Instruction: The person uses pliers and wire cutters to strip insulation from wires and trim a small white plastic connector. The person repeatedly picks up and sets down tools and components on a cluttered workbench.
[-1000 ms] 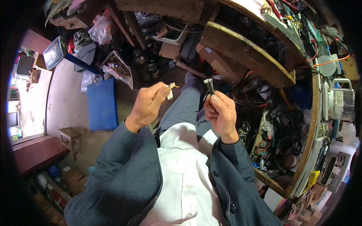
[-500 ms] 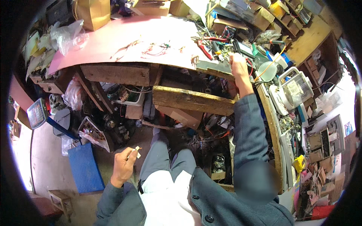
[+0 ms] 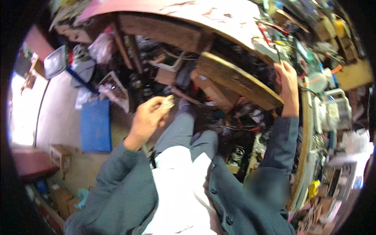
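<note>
My left hand [image 3: 145, 120] is closed, pinching a small cream-coloured piece [image 3: 168, 102] between thumb and fingers above my legs. What kind of part it is cannot be made out. At the right end of the bench, my right hand [image 3: 288, 83] is closed around a thin dark rod-like tool [image 3: 278, 55] that points up and away; motion blur hides its exact kind. Just beyond that hand, red-handled pliers [image 3: 265, 34] lie among cluttered tools on the bench. Below and left of it, a pulled-out wooden drawer [image 3: 239, 81] juts toward me.
The pinkish bench top [image 3: 156, 8] runs across the far side. A blue board [image 3: 96, 126] and a scale with a display [image 3: 56, 62] are at left. A clear container with a white handle [image 3: 337, 111] stands at right. Boxes and loose parts crowd under the bench.
My right hand has drawn back from the tool pile, now with the thin dark tool in it. My left hand has risen with the cream piece. The view has shifted downward and left.
</note>
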Demonstrator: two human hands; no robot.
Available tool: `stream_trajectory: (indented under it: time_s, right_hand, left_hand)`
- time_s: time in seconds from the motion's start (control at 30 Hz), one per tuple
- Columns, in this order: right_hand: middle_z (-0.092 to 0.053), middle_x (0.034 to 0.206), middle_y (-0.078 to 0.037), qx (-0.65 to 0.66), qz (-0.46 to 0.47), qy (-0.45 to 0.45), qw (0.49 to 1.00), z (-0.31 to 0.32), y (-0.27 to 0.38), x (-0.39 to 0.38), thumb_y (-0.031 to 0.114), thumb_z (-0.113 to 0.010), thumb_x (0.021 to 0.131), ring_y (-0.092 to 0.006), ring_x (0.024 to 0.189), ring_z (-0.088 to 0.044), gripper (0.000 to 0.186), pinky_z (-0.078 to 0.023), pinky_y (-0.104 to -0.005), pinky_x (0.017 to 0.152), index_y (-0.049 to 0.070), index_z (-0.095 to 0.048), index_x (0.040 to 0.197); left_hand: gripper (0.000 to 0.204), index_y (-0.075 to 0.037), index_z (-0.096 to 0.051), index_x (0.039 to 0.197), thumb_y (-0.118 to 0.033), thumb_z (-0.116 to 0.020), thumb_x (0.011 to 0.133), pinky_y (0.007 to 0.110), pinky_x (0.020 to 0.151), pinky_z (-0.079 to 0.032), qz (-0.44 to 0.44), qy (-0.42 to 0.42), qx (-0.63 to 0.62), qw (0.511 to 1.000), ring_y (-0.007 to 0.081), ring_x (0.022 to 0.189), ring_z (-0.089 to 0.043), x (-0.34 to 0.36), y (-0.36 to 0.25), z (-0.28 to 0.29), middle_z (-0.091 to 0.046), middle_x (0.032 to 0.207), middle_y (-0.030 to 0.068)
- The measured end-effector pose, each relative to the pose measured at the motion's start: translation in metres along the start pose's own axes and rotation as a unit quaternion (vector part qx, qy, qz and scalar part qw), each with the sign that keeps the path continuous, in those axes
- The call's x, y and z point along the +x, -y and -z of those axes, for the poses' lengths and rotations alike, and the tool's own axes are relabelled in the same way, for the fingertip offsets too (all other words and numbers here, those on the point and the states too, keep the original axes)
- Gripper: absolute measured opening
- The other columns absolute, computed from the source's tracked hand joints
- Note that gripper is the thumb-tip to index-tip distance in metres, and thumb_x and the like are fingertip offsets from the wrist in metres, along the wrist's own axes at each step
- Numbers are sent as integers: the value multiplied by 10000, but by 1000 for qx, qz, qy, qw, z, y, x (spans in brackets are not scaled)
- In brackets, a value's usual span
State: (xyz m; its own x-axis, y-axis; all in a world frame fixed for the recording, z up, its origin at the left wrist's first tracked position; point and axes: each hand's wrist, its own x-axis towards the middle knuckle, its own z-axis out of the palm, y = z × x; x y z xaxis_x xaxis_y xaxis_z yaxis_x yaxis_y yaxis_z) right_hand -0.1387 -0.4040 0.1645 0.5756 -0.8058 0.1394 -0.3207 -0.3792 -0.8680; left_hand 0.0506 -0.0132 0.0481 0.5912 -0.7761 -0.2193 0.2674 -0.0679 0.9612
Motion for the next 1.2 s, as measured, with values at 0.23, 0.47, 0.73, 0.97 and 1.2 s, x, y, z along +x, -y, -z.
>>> stream_trajectory:
  time_s: [0.23, 0.47, 0.73, 0.97, 1.2]
  right_hand:
    - [-477, 708, 84, 131, -42, 170, 976, -121, -28, -127, 181, -669, 931, -23, 618, -409, 149, -311, -202, 547, 90, -601, 835]
    - [-361, 750, 29, 168, -21, 248, 954, -177, -49, -180, 190, -693, 954, -77, 688, -356, 318, -319, -279, 589, 31, -478, 782]
    - [-395, 745, -57, 128, 11, 270, 954, -180, -33, -189, 229, -678, 951, -164, 668, -383, 357, -340, -331, 598, -13, -481, 777]
    - [-410, 749, -93, 88, 49, 284, 953, -188, -30, -197, 250, -668, 953, -213, 676, -416, 356, -360, -363, 609, -18, -500, 792]
    - [-421, 748, -99, 85, 41, 280, 955, -192, -28, -203, 247, -648, 955, -221, 681, -433, 348, -366, -377, 621, -21, -500, 789]
  left_hand:
    - [292, 1, -575, 1253, -210, -547, 1053, 234, 647, -513, 11, 90, -126, 988, 109, 709, -637, 8, 5, -5, -698, 941, 101]
    - [317, 4, -512, 1267, -246, -521, 1071, 248, 684, -523, 27, 107, -115, 987, 127, 759, -667, 9, 17, -6, -710, 1025, 150]
    - [332, 12, -525, 1270, -244, -547, 1061, 244, 676, -522, 60, 82, -108, 989, 134, 728, -675, 5, 19, -13, -717, 1020, 158]
    - [368, 23, -511, 1322, -174, -606, 1027, 242, 668, -525, 61, 80, -83, 991, 132, 737, -674, 4, 23, -13, -720, 1003, 137]
    - [461, 16, -496, 1400, -83, -663, 981, 226, 665, -522, 16, 68, -6, 998, 107, 787, -670, 2, 31, -16, -696, 992, 68]
